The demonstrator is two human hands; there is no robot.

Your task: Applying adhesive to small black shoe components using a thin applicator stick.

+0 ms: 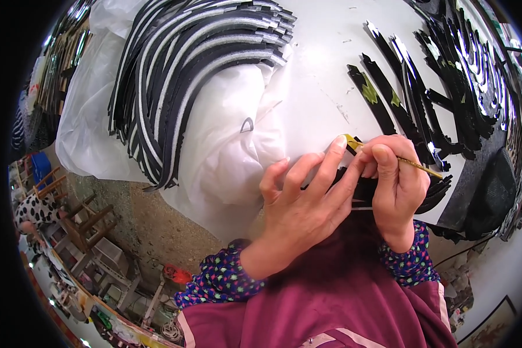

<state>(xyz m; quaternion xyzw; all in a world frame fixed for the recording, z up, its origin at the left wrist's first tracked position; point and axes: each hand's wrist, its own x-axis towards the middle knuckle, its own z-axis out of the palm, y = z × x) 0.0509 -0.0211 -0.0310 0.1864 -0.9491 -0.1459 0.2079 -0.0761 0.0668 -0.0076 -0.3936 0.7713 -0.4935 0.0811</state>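
Note:
My right hand [400, 180] is closed in a pinch around a thin gold stick [420, 167], held like a pen. Its tip points at a small yellow-green patch [352, 141] on a black strip. On the left side of that patch, my left hand [310, 200] lies with fingers stretched and spread, the fingertips pressing beside it. Part of the strip is hidden under my fingers. Just beyond my hands, two black strips [374, 98] carry similar yellow-green patches. More black strips [438, 194] are under and beside my right hand.
A thick stack of curved black-and-grey strips [156, 75] rests on white plastic sheeting [226, 139] at the left. Many shiny black strips [464, 69] lie on the white table [316, 87] at the right. Wooden stools [87, 223] stand on the floor at lower left.

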